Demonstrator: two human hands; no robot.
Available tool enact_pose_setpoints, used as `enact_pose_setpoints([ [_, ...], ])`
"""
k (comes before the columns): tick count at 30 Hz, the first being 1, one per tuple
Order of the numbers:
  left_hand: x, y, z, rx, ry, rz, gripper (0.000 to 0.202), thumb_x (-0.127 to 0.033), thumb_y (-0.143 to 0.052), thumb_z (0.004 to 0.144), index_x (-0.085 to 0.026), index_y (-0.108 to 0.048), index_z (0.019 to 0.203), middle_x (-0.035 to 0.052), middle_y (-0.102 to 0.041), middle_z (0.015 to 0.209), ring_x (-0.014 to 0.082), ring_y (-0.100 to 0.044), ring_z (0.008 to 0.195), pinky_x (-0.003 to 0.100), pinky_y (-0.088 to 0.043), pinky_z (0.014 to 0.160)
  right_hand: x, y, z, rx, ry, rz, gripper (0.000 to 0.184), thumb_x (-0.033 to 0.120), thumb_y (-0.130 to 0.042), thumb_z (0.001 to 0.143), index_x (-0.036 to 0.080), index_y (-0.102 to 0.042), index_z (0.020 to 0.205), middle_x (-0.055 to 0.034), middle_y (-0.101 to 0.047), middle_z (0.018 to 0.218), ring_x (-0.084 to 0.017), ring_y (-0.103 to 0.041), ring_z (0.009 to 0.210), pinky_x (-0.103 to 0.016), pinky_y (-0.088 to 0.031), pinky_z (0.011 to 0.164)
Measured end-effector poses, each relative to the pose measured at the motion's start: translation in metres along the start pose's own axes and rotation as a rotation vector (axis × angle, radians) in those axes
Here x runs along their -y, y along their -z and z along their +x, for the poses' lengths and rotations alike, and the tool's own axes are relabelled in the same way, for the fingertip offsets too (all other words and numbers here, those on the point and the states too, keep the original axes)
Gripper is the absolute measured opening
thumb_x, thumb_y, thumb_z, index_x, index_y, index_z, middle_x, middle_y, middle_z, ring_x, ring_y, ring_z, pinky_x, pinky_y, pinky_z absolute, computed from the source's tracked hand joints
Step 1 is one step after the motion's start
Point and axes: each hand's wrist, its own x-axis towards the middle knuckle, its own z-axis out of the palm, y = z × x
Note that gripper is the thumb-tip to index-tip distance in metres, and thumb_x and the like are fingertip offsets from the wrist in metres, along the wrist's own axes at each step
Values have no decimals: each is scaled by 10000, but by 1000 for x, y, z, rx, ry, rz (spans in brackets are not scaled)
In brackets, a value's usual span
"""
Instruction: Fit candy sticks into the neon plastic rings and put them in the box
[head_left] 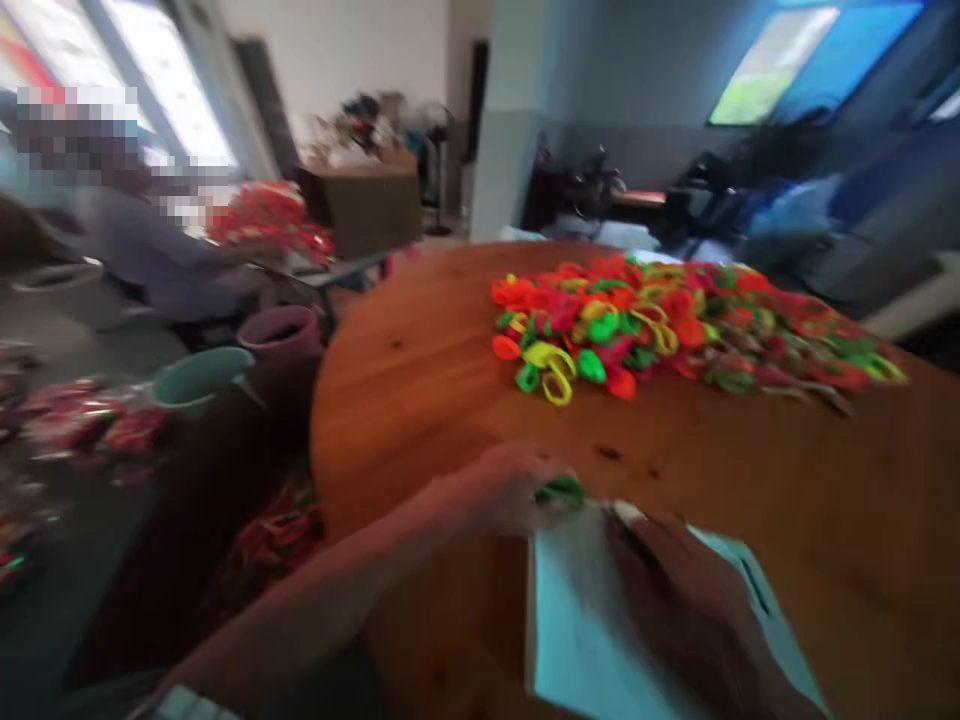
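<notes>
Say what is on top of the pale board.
The right hand is over the pale board, hiding the surface beneath. The left hand, holding a green piece, is at the board's far edge. Blur hides whether the right hand holds anything.

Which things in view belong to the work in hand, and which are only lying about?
At work: left hand with green piece; right hand over pale board; probably the colourful pile on the table.

Apparently just about: teal bucket; pink bucket; standing fan.
</notes>
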Motion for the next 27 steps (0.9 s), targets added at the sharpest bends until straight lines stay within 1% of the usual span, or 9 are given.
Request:
enact_pose_setpoints([
  [1,-2,-4,3,21,-22,1,76,-250,-570,907,-208,-629,933,57,-679,937,206,-617,937,303,-474,830,2,12,-10,51,-35,-23,257,353,-508,973,165,-681,993,-72,-672,893,-175,-643,767,-299,-560,675],
  [3,-1,-4,7,49,-34,18,112,-225,-550,912,-191,-623,991,62,-672,980,210,-607,977,303,-454,863,5,23,-17,126,-77,-16,167,248,-517,953,169,-662,977,-95,-671,900,-200,-652,790,-318,-551,689],
  [5,1,1,6,64,-31,10,134,-224,-547,918,-179,-623,1019,65,-666,982,210,-599,982,297,-447,863,6,23,-15,151,-93,15,110,197,-528,938,169,-632,962,-104,-658,922,-208,-646,811,-328,-541,704],
  [7,2,5,5,59,-25,9,150,-224,-547,922,-171,-626,1037,71,-659,985,211,-593,983,297,-444,860,7,19,-10,157,-81,36,85,176,-532,934,167,-611,964,-108,-644,941,-205,-633,822,-325,-532,709],
  [13,2,3,5,79,-28,11,157,-255,-528,946,-175,-628,1036,66,-657,959,206,-596,971,296,-448,863,9,16,-8,162,9,28,141,134,-532,928,152,-593,1054,-110,-620,994,-193,-599,847,-317,-515,732],
  [17,2,3,6,73,-30,-11,172,-260,-524,951,-177,-636,1052,68,-660,955,205,-598,969,302,-454,864,9,15,-11,179,-6,-7,169,150,-532,934,161,-595,1091,-99,-622,1016,-194,-599,863,-319,-509,736],
  [21,1,3,4,64,-37,-20,186,-260,-519,955,-182,-633,1080,67,-662,963,203,-594,977,309,-454,876,7,9,-11,197,-12,-31,146,160,-531,934,161,-607,1059,-95,-617,987,-199,-591,825,-332,-500,705],
  [24,2,3,3,68,-35,-10,191,-269,-523,954,-179,-630,1083,68,-659,954,204,-593,960,309,-453,861,6,8,-11,215,39,-79,180,129,-525,918,152,-604,1078,-110,-616,1021,-211,-589,846,-339,-503,708],
  [27,6,3,4,62,-44,-17,193,-275,-532,950,-167,-632,1076,77,-656,960,210,-597,963,314,-453,863,5,15,-14,241,98,-129,223,71,-500,880,139,-599,1067,-136,-612,1050,-232,-586,876,-353,-513,721],
])
